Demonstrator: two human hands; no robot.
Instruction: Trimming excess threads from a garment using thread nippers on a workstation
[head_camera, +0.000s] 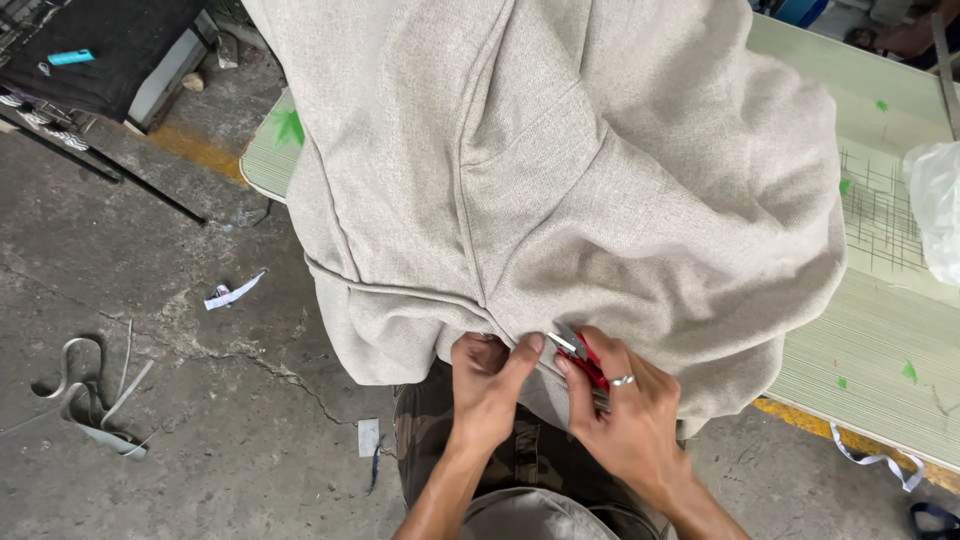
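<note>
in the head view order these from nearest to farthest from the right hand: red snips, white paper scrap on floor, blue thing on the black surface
1. Red snips: held in the right hand, at the grey fabric's edge.
2. White paper scrap: on the concrete floor, to the left.
3. Blue thing: far upper left, on the black surface.

The person is wearing no sleeves that show: both forearms are running bare from the bottom edge of the frame up to the wrists. The left hand (487, 385) is going without gloves or any ornament. The right hand (622, 415) is likewise ungloved and is wearing a plain silver-coloured ring (622, 380) on one finger. Below the hands, the person is wearing trousers (430, 440) in a dark camouflage pattern of olive, brown and black patches. A rounded piece of grey clothing (525, 515) is showing at the very bottom of the view.
</note>
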